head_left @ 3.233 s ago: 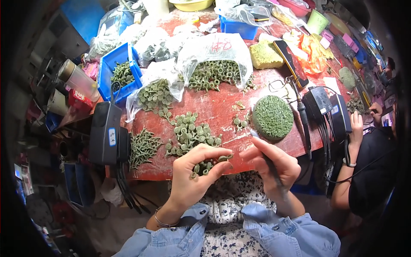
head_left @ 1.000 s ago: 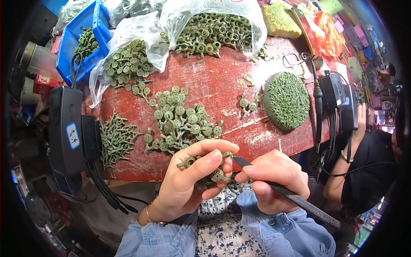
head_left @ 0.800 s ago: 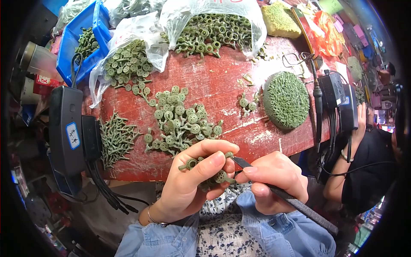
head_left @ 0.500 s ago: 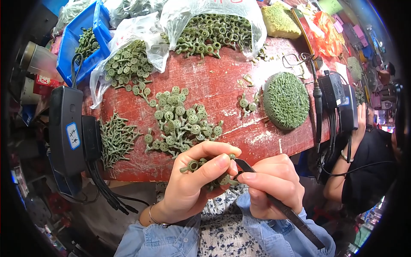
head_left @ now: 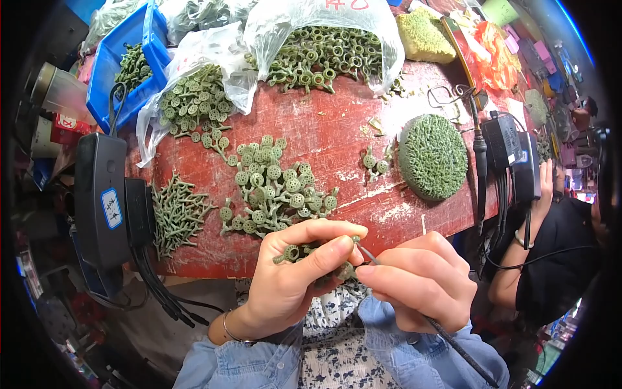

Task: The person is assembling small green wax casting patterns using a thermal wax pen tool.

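Observation:
My left hand point(head_left: 285, 282) is closed around several small green parts, among them a ring-ended green piece point(head_left: 293, 252) that sticks out past the fingers. At its thumb and fingertips a tiny green end shows. My right hand point(head_left: 431, 282) grips a slim dark file point(head_left: 463, 355), seen nearly edge-on, its tip touching or very close to that green end. The rest of the held parts is hidden by my fingers. Just beyond my hands lies a pile of green lotus-pod-shaped pieces point(head_left: 273, 185) with dotted tops and short stems.
Left of the pile are thin green sticks point(head_left: 180, 220) and a black boxy device point(head_left: 98, 194) with cables. Plastic bags point(head_left: 324, 16) of green parts and a blue bin point(head_left: 107, 71) stand behind. A round textured green block point(head_left: 433, 157) lies right; a co-worker's arm point(head_left: 515, 266) is beyond.
The file has turned from its flat face to nearly edge-on. My right hand has rolled and shifted slightly right, while my left hand keeps its hold almost in place.

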The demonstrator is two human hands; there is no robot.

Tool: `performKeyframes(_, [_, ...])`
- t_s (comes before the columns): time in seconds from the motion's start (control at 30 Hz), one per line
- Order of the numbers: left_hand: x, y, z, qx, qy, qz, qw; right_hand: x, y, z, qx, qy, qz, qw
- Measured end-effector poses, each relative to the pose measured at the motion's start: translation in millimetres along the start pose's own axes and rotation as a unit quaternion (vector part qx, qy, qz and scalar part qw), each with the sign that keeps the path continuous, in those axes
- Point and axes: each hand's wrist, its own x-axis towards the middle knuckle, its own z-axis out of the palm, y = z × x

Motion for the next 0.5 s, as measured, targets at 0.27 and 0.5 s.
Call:
performKeyframes(0.27, [2.1, 0.1, -8.2, -0.025, -0.022, -0.026, 0.999, 0.8, 1.2, -8.1, 0.037, -0.025, 0.015, 0.999])
performKeyframes(0.5, [1.7, 3.3, 1.8, -0.03, -0.012, -0.043, 0.999, -8.8, 6.6, -10.1, 0.194, 0.028, 0.085, 0.977])
